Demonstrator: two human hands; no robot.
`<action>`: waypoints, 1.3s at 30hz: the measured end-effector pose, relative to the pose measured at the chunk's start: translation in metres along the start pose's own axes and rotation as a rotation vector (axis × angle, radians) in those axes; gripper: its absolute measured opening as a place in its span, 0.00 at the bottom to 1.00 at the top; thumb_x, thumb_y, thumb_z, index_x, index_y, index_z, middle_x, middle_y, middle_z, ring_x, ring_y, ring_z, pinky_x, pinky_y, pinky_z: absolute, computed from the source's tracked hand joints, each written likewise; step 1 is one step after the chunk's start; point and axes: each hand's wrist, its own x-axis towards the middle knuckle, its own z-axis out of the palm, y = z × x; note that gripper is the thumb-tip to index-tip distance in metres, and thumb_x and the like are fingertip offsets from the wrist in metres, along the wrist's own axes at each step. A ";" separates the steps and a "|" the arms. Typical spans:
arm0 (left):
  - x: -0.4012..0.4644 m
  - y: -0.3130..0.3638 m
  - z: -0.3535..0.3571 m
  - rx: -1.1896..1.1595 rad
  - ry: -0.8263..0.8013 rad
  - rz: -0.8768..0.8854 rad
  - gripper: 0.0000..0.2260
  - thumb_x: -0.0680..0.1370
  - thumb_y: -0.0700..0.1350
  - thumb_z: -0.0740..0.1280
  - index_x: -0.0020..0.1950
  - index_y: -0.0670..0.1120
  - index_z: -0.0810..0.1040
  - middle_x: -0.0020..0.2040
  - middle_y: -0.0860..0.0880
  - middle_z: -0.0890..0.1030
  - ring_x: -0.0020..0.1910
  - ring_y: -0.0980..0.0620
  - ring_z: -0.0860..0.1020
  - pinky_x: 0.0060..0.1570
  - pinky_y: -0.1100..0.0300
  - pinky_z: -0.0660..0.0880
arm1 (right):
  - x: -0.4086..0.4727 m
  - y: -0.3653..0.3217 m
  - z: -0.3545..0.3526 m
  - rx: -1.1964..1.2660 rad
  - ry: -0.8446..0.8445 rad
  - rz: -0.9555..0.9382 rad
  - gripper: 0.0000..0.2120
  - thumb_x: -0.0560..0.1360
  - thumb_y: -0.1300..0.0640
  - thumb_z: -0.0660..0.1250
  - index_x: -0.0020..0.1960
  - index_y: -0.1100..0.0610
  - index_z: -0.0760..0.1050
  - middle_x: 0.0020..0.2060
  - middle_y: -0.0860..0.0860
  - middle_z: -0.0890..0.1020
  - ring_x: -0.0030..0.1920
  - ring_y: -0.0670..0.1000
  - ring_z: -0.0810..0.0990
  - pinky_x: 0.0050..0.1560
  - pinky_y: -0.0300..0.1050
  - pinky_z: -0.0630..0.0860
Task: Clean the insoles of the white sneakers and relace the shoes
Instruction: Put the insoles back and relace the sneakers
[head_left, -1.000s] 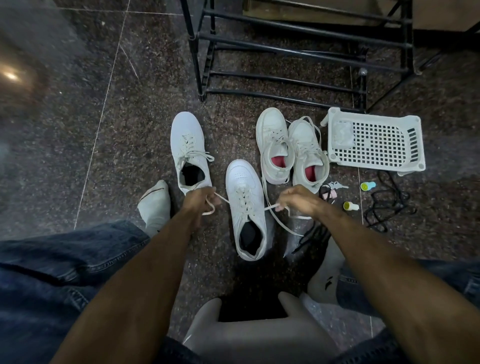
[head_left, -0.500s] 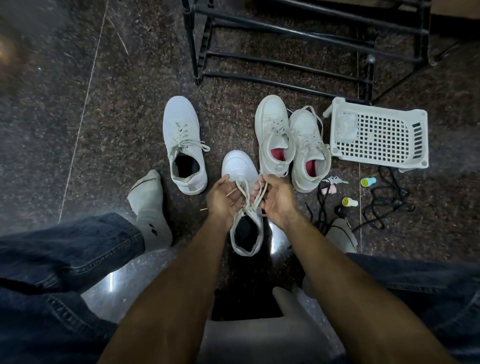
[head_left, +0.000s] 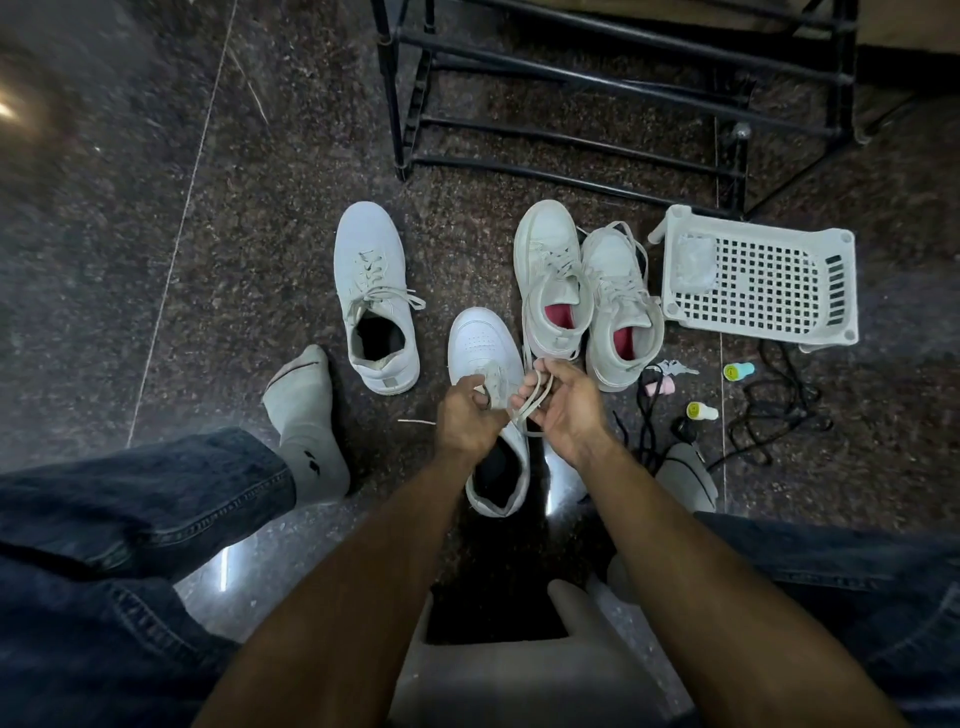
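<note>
Dark speckled stone floor (head_left: 260, 218) runs under everything, with a black metal rack (head_left: 571, 88) standing at the far side. Four white sneakers lie on it. Nearest the person, a sneaker (head_left: 483, 343) sits toe-away between the knees, and both hands meet over its tongue. Left hand (head_left: 465, 415) has its fingers curled, gripping the lace (head_left: 530, 402) and the tongue area. Right hand (head_left: 563, 405) is palm-up with fingers curled, loops of the same lace pinched between thumb and fingers. A loose lace end trails on the floor just left of that hand's wrist.

To the left, apart from it, another sneaker (head_left: 374, 296) lies laced, its dark opening toward the person. To the right, a pair (head_left: 587, 291) sits side by side, touching, with pink insoles (head_left: 558, 317) showing inside. Beside the pair lies a white plastic basket (head_left: 758, 280). Near it on the floor are keys (head_left: 675, 368), a tangle of black cord (head_left: 769, 415) and two small yellow-capped bottles (head_left: 701, 411).

Both legs are in dark jeans (head_left: 130, 519), with grey socks (head_left: 306, 426).
</note>
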 end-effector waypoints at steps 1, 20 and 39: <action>0.000 -0.002 0.002 0.013 0.047 -0.029 0.22 0.70 0.41 0.76 0.62 0.41 0.75 0.42 0.49 0.77 0.42 0.50 0.77 0.44 0.61 0.73 | 0.000 0.000 -0.003 0.003 0.006 -0.002 0.07 0.80 0.60 0.59 0.45 0.59 0.74 0.33 0.52 0.78 0.34 0.51 0.77 0.54 0.54 0.76; 0.001 -0.002 -0.006 -0.637 -0.043 -0.264 0.04 0.79 0.39 0.65 0.52 0.45 0.77 0.37 0.51 0.83 0.34 0.54 0.79 0.32 0.62 0.68 | 0.000 0.003 0.000 0.043 0.041 0.038 0.08 0.79 0.58 0.59 0.43 0.58 0.72 0.29 0.50 0.74 0.28 0.48 0.72 0.40 0.45 0.74; 0.006 -0.015 -0.014 -0.028 -0.290 0.220 0.14 0.77 0.28 0.60 0.44 0.41 0.83 0.33 0.53 0.80 0.30 0.61 0.73 0.31 0.69 0.71 | -0.008 -0.020 0.041 0.190 0.004 0.173 0.09 0.80 0.61 0.58 0.44 0.62 0.74 0.46 0.58 0.82 0.52 0.56 0.81 0.63 0.52 0.73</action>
